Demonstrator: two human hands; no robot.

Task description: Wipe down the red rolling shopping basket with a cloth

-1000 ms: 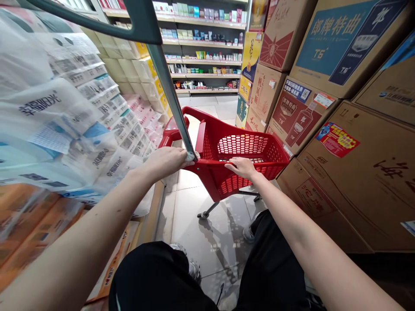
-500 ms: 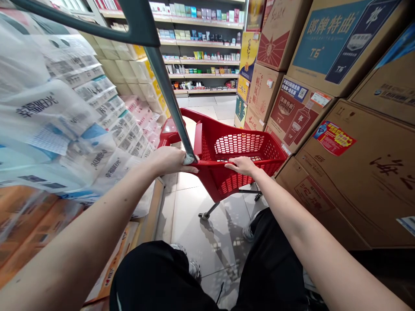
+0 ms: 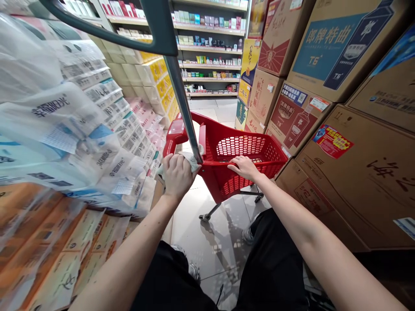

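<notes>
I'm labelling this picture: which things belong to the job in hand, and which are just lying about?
Likely job:
left hand with crumpled whitish cloth
right hand on red plastic cart
grey metal post

Lying about:
brown cardboard boxes
white plastic packs
pale stocked shelves

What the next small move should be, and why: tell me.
Probably rub the white cloth against the lower end of the metal pole: the left hand holds it there, and the right hand grips the red cart, perhaps steadying it.

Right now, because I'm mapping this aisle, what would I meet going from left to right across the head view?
White plastic-wrapped packs, bare left hand, small grey cart wheel, bare right hand, large brown cardboard carton with red-and-yellow sticker.
</notes>
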